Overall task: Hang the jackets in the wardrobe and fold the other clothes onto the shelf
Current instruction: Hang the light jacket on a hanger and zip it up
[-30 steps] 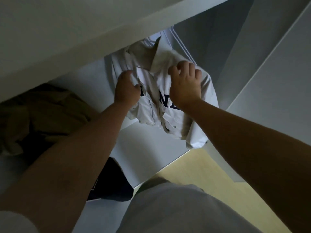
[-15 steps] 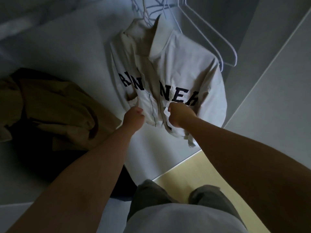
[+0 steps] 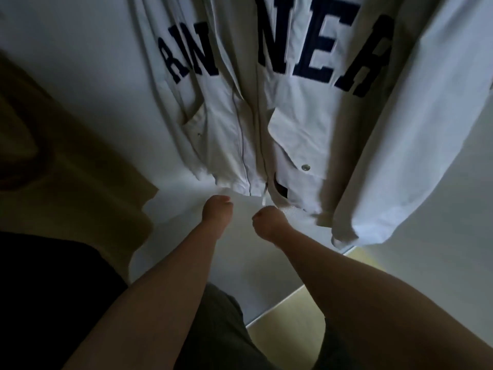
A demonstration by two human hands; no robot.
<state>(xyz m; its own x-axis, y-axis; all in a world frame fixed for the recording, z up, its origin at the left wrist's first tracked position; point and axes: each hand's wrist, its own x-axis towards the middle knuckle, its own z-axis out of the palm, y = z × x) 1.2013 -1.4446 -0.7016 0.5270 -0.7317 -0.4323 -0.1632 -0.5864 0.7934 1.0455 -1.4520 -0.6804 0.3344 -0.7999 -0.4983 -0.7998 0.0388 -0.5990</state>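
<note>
A white jacket [image 3: 298, 108] with dark block letters hangs in the wardrobe and fills the top of the view; its hanger is out of frame. My left hand [image 3: 216, 211] is curled at the bottom hem, left of the zip, fingers against the hem's edge. My right hand [image 3: 269, 225] is curled just right of the zip, at the ribbed hem and a dangling cord. Both hands seem to pinch the hem; the fingertips are hidden.
A tan garment [image 3: 80, 182] lies heaped at the left on the white wardrobe floor [image 3: 186, 252], with a dark garment [image 3: 40, 289] in front of it. The wardrobe's white side panel [image 3: 453, 236] stands at the right. Yellow wooden floor [image 3: 293, 316] shows below.
Both hands have slid down the jacket front from chest height to the bottom hem. The view has moved closer, so the hangers are out of frame.
</note>
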